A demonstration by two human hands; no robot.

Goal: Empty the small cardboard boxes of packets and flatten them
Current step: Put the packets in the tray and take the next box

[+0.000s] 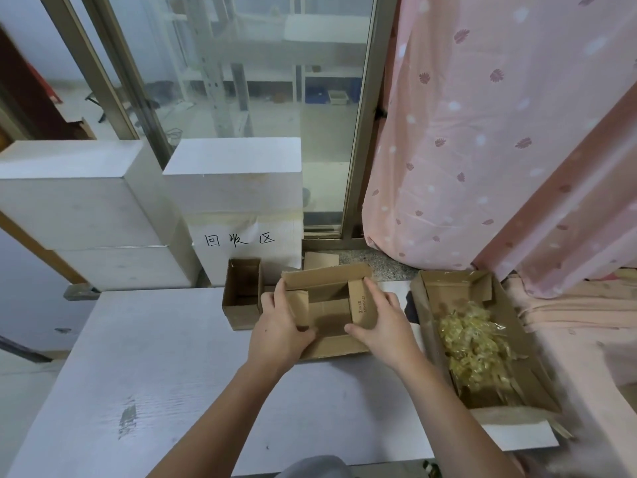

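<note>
Box: small open brown cardboard box (327, 312), at the white desk's (172, 374) far edge.
Left hand (279, 326): fingers curled, gripping its left flap.
Right hand (382, 322): fingers curled, gripping its right flap.

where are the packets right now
In the head view the packets lie heaped in the large open cardboard box on the right of the table, just right of the right hand.

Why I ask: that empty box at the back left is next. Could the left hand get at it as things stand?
Probably yes. The empty box stands open-topped just beyond the left hand, nothing between them. But that hand grips the middle box, so it must let go first.
</note>
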